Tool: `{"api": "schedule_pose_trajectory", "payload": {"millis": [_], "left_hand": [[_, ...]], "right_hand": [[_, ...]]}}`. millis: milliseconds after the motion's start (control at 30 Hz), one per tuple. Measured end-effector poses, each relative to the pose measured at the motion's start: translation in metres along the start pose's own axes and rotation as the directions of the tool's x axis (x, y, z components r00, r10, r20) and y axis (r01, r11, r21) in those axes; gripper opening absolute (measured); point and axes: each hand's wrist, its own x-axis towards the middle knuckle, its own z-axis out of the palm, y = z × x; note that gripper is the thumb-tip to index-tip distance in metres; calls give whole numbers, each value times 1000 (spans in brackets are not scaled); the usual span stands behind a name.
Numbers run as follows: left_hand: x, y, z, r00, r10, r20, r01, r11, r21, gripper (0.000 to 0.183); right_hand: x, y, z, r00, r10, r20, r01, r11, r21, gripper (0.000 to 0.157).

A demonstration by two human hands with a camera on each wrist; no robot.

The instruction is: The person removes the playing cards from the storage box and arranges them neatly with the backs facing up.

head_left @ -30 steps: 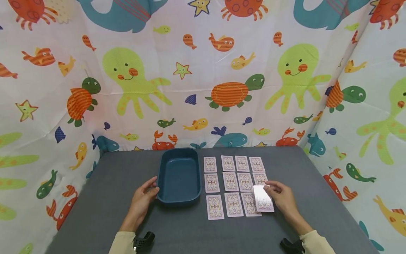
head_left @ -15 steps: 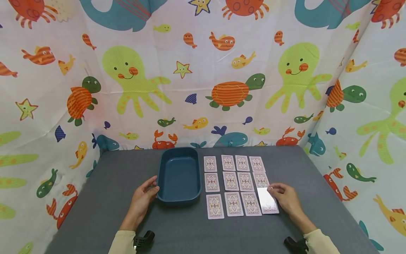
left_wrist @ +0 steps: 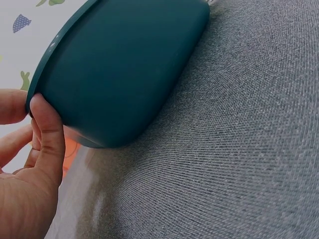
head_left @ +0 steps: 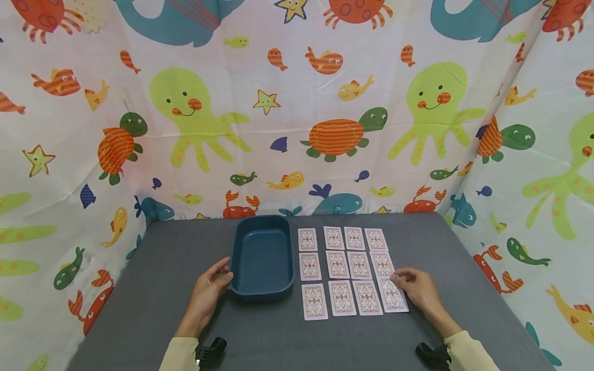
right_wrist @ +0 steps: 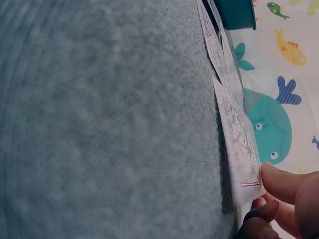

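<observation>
At the tray's left side my left hand [head_left: 209, 293] pinches the rim of a dark blue plastic tray [head_left: 262, 298] between thumb and fingers. The left wrist view shows the thumb [left_wrist: 47, 117] against the tray's outer wall. My right hand [head_left: 417, 288] holds the right edge of a face-down playing card [head_left: 392, 296], at the right end of the front row. Up close in the right wrist view, the thumb is on the edge of this card [right_wrist: 237, 144] and the other fingers are beside and below it. The card's face is hidden.
Several more face-down cards [head_left: 342, 298] lie in three rows right of the tray. All rest on a grey cloth-covered table [head_left: 339, 342]. A sea-animal printed curtain [head_left: 297, 103] hangs behind and at both sides.
My right hand has moved the card rightward and slightly nearer, off the neighbouring card it overlapped, and lowered it flat at the front row's end. The left hand and tray have stayed put.
</observation>
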Motion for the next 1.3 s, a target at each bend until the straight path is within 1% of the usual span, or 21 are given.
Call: {"api": "schedule_pose_trajectory", "payload": {"millis": [167,300,400,567,767,833,933,967,1033,1100,1133,1200,1300], "left_hand": [[-2,0,1,1000,-9,-1,9,1000,6,49],[-2,1,2,1000,-10,-4,10,1000,1,49],[-2,3,2,1000,-6,2,6,1000,-2,49],[-2,5,3,1000,-6,3,6,1000,-4,49],[1,3,4,999,-3,-44,3,1000,-8,41],[0,4,4,998,-3,-60,3,1000,-4,42],[-1,9,5,996,20,-85,-19,1000,12,45],[-1,11,5,994,42,-99,-39,999,29,46],[-2,16,5,985,107,-136,-96,991,91,46],[-4,21,6,967,187,-172,-155,971,185,45],[-5,24,7,955,234,-184,-187,952,241,45],[-9,31,11,923,333,-192,-252,902,352,45],[-14,40,17,880,447,-162,-332,822,463,47]], "right_hand": [[0,-1,1,1000,20,-8,-21,1000,-15,26],[-1,-2,0,999,29,-24,-30,999,-19,30],[-2,-6,0,999,19,-40,-20,1000,-20,34],[0,-19,-2,999,-6,-43,6,1000,0,35],[1,-36,-4,999,-24,-34,26,998,50,38],[0,-41,-5,999,-31,-28,33,997,70,38],[-2,-47,-6,999,-46,-21,48,995,90,38],[-3,-49,-5,998,-57,-23,59,994,95,38],[-4,-53,-2,994,-97,-40,101,991,91,37],[-6,-57,1,984,-162,-67,167,983,71,35],[-7,-60,2,977,-199,-81,204,977,58,33],[-9,-66,6,957,-270,-103,276,960,41,32],[-12,-79,11,927,-358,-113,363,932,18,33]]}}
